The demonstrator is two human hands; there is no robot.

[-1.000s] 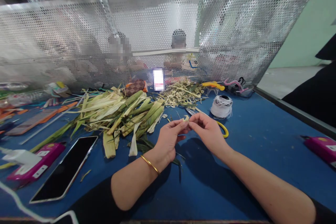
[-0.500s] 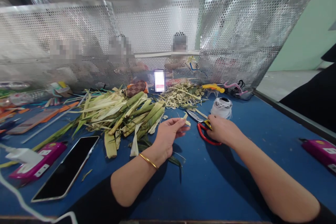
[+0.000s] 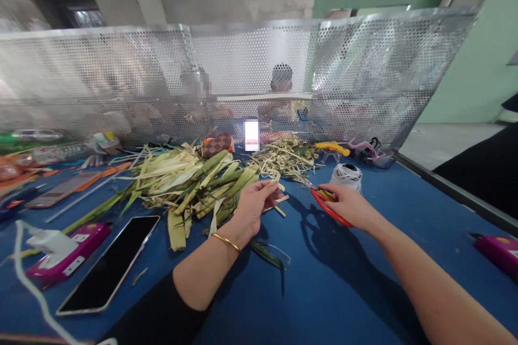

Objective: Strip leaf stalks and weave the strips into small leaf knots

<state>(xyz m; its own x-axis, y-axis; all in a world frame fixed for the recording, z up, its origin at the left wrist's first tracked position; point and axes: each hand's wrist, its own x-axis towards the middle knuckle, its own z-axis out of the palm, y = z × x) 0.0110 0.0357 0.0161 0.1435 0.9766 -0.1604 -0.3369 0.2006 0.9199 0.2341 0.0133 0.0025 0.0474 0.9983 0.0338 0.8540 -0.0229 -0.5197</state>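
My left hand (image 3: pixel 251 207), a gold bracelet at its wrist, pinches a small pale strip of leaf, which looks like corn husk (image 3: pixel 278 181), between thumb and fingers. Across from it, my right hand (image 3: pixel 356 207) is closed on the red-handled scissors (image 3: pixel 332 214). Their blades point away and to the left, towards the scrap pile, and their shadow falls on the blue table. How far the blades are apart is hard to see. Left of my left hand spreads a heap of green and pale husks (image 3: pixel 178 171). A spool of white string (image 3: pixel 347 177) stands just behind my right hand.
Cut scraps (image 3: pixel 289 157) lie before a perforated metal screen (image 3: pixel 251 48), with people behind it. A black phone (image 3: pixel 111 264) and a purple power strip (image 3: pixel 73 253) with a white cable are at left. A yellow tool (image 3: pixel 332 147) lies at the back right.
My right hand has lifted the scissors off the table, and their blades have moved back from my left hand. My left hand still pinches the strip. The view has tilted up slightly.
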